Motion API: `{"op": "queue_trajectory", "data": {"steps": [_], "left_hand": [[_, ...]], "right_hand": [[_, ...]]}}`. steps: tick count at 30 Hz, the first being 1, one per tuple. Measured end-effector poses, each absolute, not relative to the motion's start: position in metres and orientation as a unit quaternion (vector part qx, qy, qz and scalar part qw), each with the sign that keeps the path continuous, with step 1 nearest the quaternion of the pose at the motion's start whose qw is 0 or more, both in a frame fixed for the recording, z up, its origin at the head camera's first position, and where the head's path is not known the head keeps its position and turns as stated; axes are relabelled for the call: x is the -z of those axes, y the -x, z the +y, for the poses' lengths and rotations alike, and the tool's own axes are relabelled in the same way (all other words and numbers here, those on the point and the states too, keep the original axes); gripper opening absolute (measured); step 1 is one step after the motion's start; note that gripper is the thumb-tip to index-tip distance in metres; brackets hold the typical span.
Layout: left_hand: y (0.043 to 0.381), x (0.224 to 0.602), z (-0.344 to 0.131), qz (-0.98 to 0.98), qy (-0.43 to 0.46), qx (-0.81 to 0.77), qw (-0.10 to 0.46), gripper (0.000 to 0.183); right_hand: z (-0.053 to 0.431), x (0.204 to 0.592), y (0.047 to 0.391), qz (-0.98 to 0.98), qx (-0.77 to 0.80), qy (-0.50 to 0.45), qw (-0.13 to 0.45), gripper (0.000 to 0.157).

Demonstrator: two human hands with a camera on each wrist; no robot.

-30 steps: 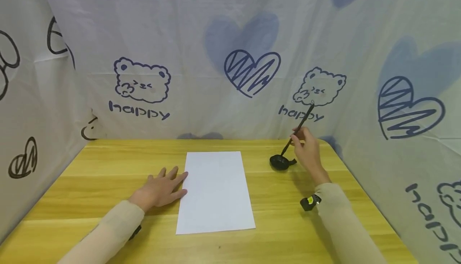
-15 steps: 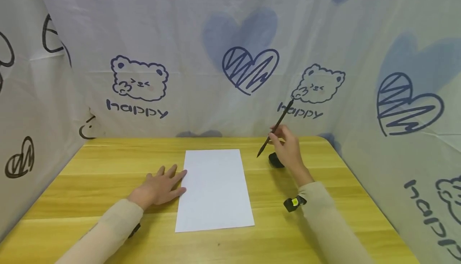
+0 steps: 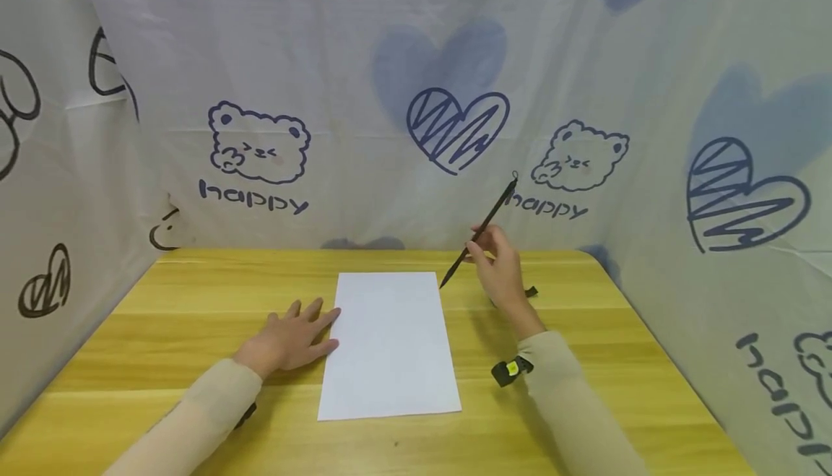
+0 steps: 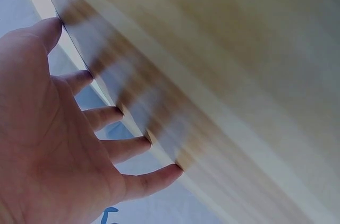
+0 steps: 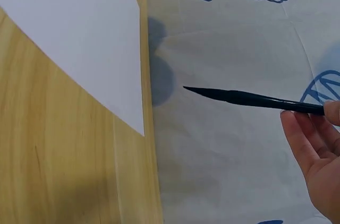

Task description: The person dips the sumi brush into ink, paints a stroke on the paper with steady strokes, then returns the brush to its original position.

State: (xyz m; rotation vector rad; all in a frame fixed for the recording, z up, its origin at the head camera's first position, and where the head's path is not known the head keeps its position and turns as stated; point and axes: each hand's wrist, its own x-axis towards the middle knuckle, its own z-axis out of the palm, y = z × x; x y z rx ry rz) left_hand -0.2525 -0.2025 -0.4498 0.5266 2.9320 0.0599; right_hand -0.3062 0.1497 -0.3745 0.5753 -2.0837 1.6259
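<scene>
A white sheet of paper [image 3: 390,349] lies on the wooden table. My left hand [image 3: 289,339] rests at its left edge with fingers spread, the thumb and forefinger tips on the paper. In the left wrist view the fingertips of the left hand [image 4: 69,123] press on the tabletop. My right hand [image 3: 499,266] pinches a dark writing brush [image 3: 479,232], slanted with its tip down and left by the paper's upper right corner. In the right wrist view the pointed tip of the brush [image 5: 234,96] is clear of the paper. The brush's top end has a small loop.
Behind the right hand a small black dish is mostly hidden, only its handle [image 3: 531,292] showing. The yellow wooden table [image 3: 195,295] ends against a white cloth backdrop [image 3: 351,172] printed with hearts and bears. Cloth also hangs at both sides.
My right hand has lifted the brush out of the black dish and carried it left to the paper's upper right corner. The left hand and the paper have stayed in place.
</scene>
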Motion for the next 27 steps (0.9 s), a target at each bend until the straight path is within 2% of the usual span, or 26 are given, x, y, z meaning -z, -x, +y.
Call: {"op": "queue_trajectory", "data": {"steps": [6, 18, 27], "left_hand": [[0.252, 0.449, -0.202, 0.981, -0.175, -0.021, 0.083, 0.066], [0.252, 0.450, -0.200, 0.980, -0.179, -0.024, 0.085, 0.066], [0.254, 0.451, -0.200, 0.981, -0.177, -0.017, 0.082, 0.066]], "right_hand": [[0.139, 0.375, 0.305, -0.750, -0.598, -0.200, 0.198, 0.030], [0.122, 0.377, 0.299, -0.744, -0.612, -0.211, 0.163, 0.027], [0.114, 0.375, 0.296, -0.756, -0.593, -0.225, 0.159, 0.025]]}}
